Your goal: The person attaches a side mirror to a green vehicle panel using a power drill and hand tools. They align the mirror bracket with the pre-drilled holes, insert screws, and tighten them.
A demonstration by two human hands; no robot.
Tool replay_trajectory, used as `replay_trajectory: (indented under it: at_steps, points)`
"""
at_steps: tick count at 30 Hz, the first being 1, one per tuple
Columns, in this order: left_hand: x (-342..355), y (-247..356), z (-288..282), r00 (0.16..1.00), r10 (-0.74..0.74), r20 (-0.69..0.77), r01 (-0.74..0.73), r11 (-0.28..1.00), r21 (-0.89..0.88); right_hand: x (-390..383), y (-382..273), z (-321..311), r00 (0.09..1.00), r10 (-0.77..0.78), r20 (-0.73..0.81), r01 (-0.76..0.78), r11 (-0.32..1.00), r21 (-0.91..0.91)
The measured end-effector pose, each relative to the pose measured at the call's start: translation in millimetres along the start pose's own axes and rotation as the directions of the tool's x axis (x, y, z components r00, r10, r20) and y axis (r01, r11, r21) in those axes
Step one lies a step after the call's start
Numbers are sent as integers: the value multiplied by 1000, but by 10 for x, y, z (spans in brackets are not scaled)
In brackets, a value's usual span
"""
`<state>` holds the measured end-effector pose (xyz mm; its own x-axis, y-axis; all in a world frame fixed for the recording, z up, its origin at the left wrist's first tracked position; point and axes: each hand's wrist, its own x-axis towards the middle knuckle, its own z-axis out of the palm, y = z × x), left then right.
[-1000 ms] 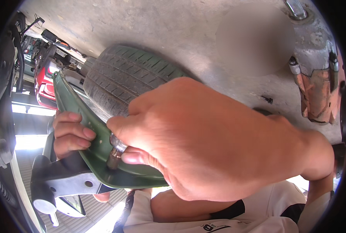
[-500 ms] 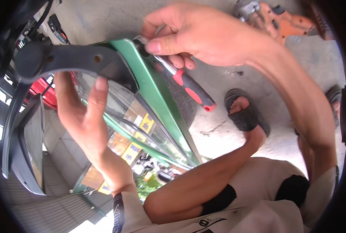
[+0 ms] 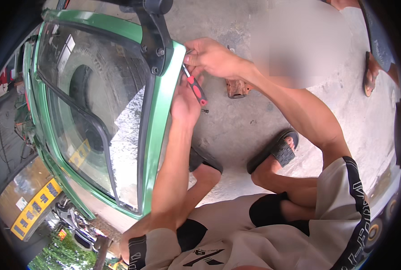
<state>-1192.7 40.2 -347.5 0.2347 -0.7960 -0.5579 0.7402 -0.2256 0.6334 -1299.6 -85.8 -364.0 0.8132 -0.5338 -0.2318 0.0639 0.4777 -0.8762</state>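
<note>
A green door frame [image 3: 161, 128] with a glass window [image 3: 92, 103] stands on my left. Bolted to its upper corner is a black bracket [image 3: 158, 38]. At the outer edge of that corner, my right hand [image 3: 211, 57] pinches the head end of a ratchet wrench [image 3: 196, 91], whose red and black handle points down toward me. My fingers hide the wrench's head and whatever it sits on. Close below, my left hand [image 3: 185, 107] reaches up along the frame's edge beside the handle. Its fingers are partly behind the wrench, so their grip is unclear.
A worn orange object [image 3: 237, 88] lies on the concrete floor [image 3: 236, 130] beyond my right forearm. Another person's sandaled foot [image 3: 369, 74] is at the far right. A blurred patch covers the upper right. Behind the door, at lower left, is a yellow sign [image 3: 36, 209].
My left hand has left the underside of the bracket and come round to the frame's outer edge, by the wrench. The view has shifted, showing more of the window. My right hand stays at the wrench's head.
</note>
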Motion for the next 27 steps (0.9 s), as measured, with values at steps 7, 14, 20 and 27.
replay_trajectory:
  at_steps: [7,14,20,27]
  points:
    - [386,-250,-56,920,271,283,-8,735,-678,-37,-423,94,997,74,-8,-73,949,-307]
    - [265,-203,245,968,236,81,-128,748,-651,-177,-793,33,995,69,-70,-98,677,-729]
    - [407,-327,-25,983,173,58,-70,654,-753,-1092,199,-363,820,441,-366,-269,-268,-925]
    - [418,-342,106,961,218,170,3,608,-794,-1263,717,-436,938,-86,-337,-340,-29,-940]
